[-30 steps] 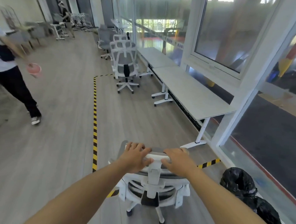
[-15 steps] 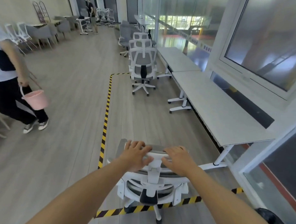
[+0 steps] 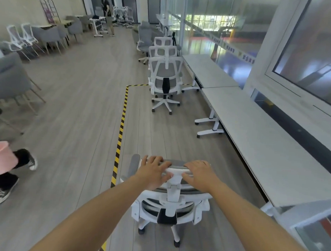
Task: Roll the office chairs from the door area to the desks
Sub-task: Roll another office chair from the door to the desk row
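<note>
A white office chair (image 3: 169, 208) with grey mesh stands right in front of me, its back toward me. My left hand (image 3: 153, 172) grips the left side of its headrest and my right hand (image 3: 198, 175) grips the right side, fingers curled over the top edge. The chair stands on the floor to the right of the yellow-black tape line (image 3: 121, 131). A row of white desks (image 3: 263, 140) runs along the glass wall on the right. Ahead, three similar white chairs (image 3: 165, 78) stand in a row beside the desks.
A person with a pink bucket (image 3: 1, 159) walks at the left edge. Grey armchairs (image 3: 10, 78) and white chairs line the left wall. Another person (image 3: 107, 14) stands far ahead. A desk leg on casters (image 3: 211, 127) sticks out toward the aisle.
I have rolled the chair forward across the tape line at the floor. The desks and parked chairs are closer, and the person with the bucket has slid to the left edge.
</note>
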`<state>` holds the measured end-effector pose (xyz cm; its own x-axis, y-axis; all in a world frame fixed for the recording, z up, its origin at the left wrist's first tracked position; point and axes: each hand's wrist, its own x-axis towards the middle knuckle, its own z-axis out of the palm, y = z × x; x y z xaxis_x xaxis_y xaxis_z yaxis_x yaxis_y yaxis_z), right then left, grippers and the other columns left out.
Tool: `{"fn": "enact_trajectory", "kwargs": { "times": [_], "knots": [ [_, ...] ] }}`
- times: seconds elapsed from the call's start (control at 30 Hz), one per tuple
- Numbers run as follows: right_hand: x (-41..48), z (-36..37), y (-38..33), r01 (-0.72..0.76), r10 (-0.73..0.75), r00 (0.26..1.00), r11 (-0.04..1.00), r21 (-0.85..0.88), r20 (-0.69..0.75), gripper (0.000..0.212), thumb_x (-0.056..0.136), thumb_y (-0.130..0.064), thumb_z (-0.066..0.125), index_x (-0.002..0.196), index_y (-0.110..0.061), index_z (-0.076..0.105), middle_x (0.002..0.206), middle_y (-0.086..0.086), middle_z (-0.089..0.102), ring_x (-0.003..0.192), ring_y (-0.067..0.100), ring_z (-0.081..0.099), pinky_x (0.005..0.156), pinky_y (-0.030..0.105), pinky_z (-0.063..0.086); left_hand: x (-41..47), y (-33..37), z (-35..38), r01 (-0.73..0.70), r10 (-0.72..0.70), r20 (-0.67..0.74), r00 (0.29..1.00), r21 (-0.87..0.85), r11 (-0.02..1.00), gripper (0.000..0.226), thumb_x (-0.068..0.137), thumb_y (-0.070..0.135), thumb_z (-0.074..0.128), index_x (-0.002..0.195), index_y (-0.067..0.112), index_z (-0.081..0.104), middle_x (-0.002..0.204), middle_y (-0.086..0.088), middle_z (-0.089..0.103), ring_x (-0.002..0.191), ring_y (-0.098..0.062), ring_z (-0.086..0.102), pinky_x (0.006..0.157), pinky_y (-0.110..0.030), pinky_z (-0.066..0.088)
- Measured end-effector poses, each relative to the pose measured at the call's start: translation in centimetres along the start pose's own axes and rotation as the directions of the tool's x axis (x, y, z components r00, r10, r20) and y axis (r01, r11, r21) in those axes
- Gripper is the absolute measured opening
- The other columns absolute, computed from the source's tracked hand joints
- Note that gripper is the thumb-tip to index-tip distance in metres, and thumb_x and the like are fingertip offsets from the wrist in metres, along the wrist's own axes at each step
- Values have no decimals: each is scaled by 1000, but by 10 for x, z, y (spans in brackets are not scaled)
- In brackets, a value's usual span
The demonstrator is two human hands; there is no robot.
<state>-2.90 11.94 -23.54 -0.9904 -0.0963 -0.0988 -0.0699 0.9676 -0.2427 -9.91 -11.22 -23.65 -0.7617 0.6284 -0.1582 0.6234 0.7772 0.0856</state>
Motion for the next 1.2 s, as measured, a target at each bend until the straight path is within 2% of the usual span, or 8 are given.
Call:
{"fn": "enact_trajectory", "kwargs": {
  "times": [0.2, 0.4, 0.5, 0.67, 0.87, 1.1, 1.2],
  "knots": [
    [122, -27, 47, 16, -17, 999, 1000, 19, 29, 44, 93, -54, 41, 117, -23, 63, 115, -2, 63, 113, 20, 53, 105, 35, 28, 112, -44, -21, 51, -52, -19, 998, -20, 998, 54, 98, 68, 22, 146, 43, 27, 143, 2, 34, 141, -27, 21, 119, -53, 4],
    [243, -58, 93, 76, -77, 996, 997, 32, 47, 49, 95, -52, 45, 135, -26, 56, 132, -3, 59, 126, 20, 48, 114, 39, 25, 227, -87, -47, 96, -96, 0, 995, -19, 995, 54, 99, 67, 23, 147, 42, 26, 145, 1, 33, 140, -28, 26, 120, -53, 6],
    [303, -65, 114, 90, -92, 995, 995, 30, 38, 51, 94, -52, 45, 138, -27, 53, 136, -4, 57, 128, 18, 46, 115, 39, 24, 281, -112, -54, 91, -91, -16, 996, -14, 996, 54, 99, 67, 23, 146, 41, 27, 145, 1, 34, 140, -27, 27, 120, -54, 8],
    [412, -78, 151, 92, -92, 996, 995, 32, -17, 76, 81, -66, 23, 142, -30, 51, 141, -6, 56, 133, 17, 44, 116, 38, 21, 385, -163, -77, 74, -74, -29, 997, -17, 997, 57, 98, 69, 21, 148, 41, 27, 146, 2, 35, 140, -26, 26, 120, -51, 8],
    [534, -96, 187, 45, -45, 998, 999, 7, 42, 56, 98, -55, 42, 148, -32, 44, 152, -7, 46, 145, 18, 31, 123, 42, 9, 497, -219, -98, 53, -53, -37, 998, -6, 999, 55, 98, 68, 22, 146, 42, 28, 145, 0, 38, 138, -27, 30, 118, -51, 6],
    [672, -127, 233, 27, -30, 998, 998, 56, 63, 52, 96, -48, 47, 146, -35, 46, 152, -7, 47, 149, 18, 26, 123, 44, 5, 633, -279, -124, 64, -64, -49, 997, -4, 998, 55, 97, 68, 24, 143, 40, 32, 142, 0, 41, 136, -27, 33, 116, -50, 16],
    [733, -137, 257, 39, -41, 999, 998, 43, 34, 54, 94, -53, 43, 145, -35, 49, 150, -8, 49, 148, 19, 29, 123, 45, 6, 693, -302, -137, 74, -75, -27, 997, -6, 997, 57, 97, 68, 24, 146, 40, 31, 144, 0, 40, 139, -27, 31, 118, -50, 16]
  ]
}}
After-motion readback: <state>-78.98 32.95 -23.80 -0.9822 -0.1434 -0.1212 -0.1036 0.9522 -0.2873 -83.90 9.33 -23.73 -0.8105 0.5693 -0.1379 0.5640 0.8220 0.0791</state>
